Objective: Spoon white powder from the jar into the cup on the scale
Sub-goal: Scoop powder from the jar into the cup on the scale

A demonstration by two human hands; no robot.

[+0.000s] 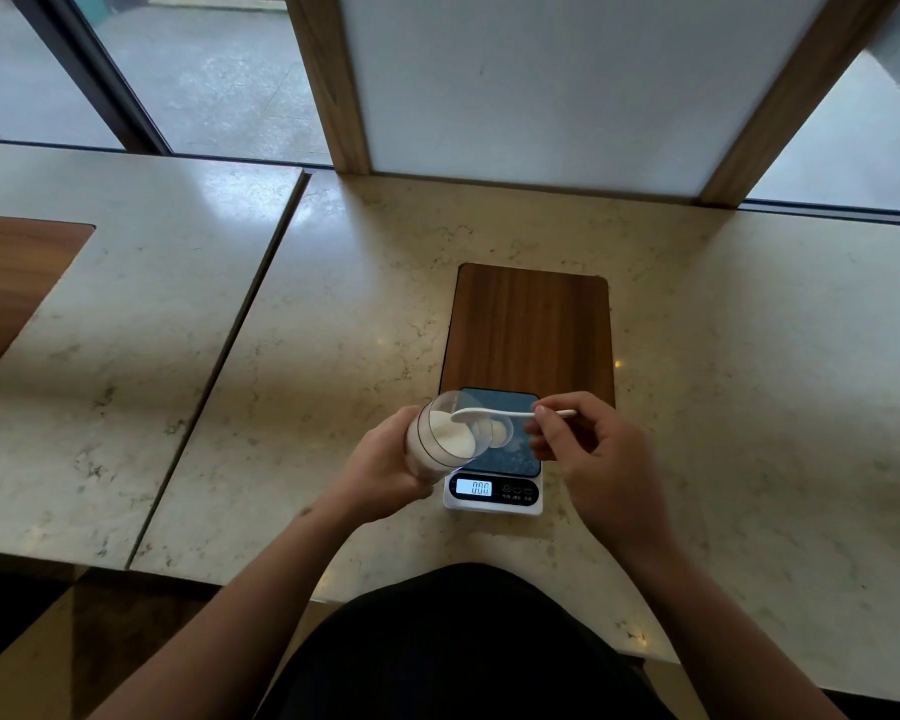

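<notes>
Head view, looking down. Left hand (380, 475) wrapped closed around the lower body of a clear, round glass jar (437, 444), holding it off the pale marble-patterned table (333, 314) and tipped with its mouth toward the right. White powder (450, 433) fills much of the jar, its surface slanted with the tilt.

Right hand (588, 454) pinched shut on the handle end of a small white plastic spoon (510, 414); thumb and forefinger clamp the handle, other fingers curled under. The spoon lies roughly level, bowl pointing left, at the rim of the jar mouth. Whether the bowl carries powder cannot be told.

A small clear plastic cup (497, 432) stands on the dark platform of a white digital kitchen scale (494, 491), just right of the jar mouth and partly behind it, below the spoon shaft. A whitish patch shows through the cup; contents uncertain. Scale display lit, reading 0.00.

The scale sits on the table at the near edge of a brown wooden rectangular inlay (531, 330). Both hands are above the scale, either side of the cup, near each other but apart.
</notes>
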